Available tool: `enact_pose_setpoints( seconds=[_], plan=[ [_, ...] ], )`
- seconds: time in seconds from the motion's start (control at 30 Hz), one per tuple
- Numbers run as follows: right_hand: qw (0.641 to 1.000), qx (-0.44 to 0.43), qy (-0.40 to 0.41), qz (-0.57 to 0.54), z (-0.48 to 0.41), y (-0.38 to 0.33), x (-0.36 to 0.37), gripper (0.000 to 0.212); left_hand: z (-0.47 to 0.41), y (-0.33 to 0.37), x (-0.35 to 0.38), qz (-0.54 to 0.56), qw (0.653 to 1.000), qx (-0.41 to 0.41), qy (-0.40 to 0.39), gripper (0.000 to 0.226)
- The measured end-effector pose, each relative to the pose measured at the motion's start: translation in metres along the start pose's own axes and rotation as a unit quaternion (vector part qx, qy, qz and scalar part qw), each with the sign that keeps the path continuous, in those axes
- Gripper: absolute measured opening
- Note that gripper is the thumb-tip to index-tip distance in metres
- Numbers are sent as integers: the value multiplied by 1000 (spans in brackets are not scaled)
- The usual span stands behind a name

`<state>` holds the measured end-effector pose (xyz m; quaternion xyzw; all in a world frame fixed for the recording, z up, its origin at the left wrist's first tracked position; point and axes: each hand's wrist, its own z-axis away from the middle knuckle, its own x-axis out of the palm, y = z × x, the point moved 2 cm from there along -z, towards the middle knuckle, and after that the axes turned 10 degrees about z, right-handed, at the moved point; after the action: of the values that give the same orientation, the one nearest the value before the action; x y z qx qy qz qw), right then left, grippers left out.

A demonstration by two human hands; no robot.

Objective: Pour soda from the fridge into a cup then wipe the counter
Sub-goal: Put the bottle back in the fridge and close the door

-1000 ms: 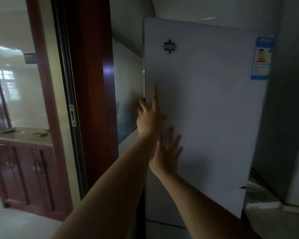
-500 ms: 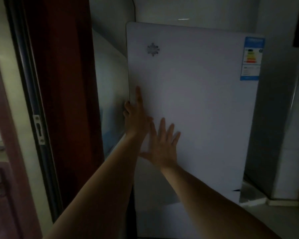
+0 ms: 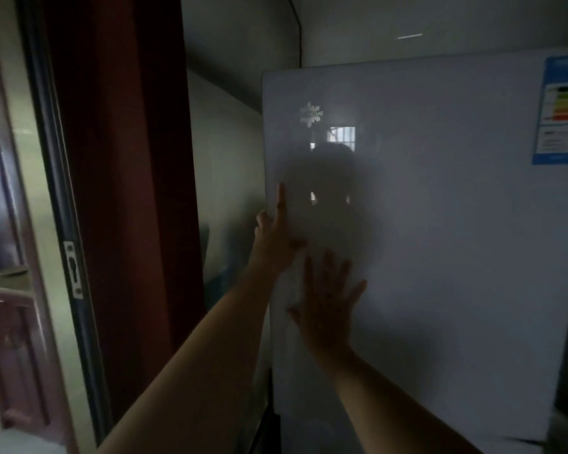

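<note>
Mid-frame, the left hand (image 3: 276,239) is gripping the left edge of the fridge door (image 3: 446,244); the right hand (image 3: 328,306) is pressing flat, open. The soda is not showing, and I think the grip may be slipping off this smooth edge.

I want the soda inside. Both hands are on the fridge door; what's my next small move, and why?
Probably swing the fridge door open with the left hand, whose fingers hook its left edge, lifting the right hand, which lies flat on its front. The door looks shut.
</note>
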<state>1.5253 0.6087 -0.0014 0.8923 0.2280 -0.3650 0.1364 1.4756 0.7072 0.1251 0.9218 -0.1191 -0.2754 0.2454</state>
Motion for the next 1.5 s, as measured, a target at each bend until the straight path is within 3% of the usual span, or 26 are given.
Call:
enact_pose_setpoints(
  seconds=[0.37,0.8,1.0,1.17,1.27,1.37,1.5],
  plan=[
    [999,-25,-11,31,-21,5,34,132,-31,-30,21,57,998,24,-30,122],
    [998,-38,8,53,-30,8,48,133,-47,-59,39,84,994,57,-27,116],
    [998,-32,-5,62,-27,10,38,129,-41,-43,33,75,996,14,-38,113],
    [998,-35,-5,56,-27,19,32,105,-35,-29,29,83,995,-18,-44,111],
    [998,-41,-13,36,-27,27,30,104,-29,-27,26,29,998,-36,-48,109],
    [997,-67,-30,22,-25,35,20,97,-17,-32,27,-107,992,-36,-62,101],
    [993,-98,-63,4,-21,44,-6,76,-3,-26,20,-212,964,-63,-149,74]
  ],
)
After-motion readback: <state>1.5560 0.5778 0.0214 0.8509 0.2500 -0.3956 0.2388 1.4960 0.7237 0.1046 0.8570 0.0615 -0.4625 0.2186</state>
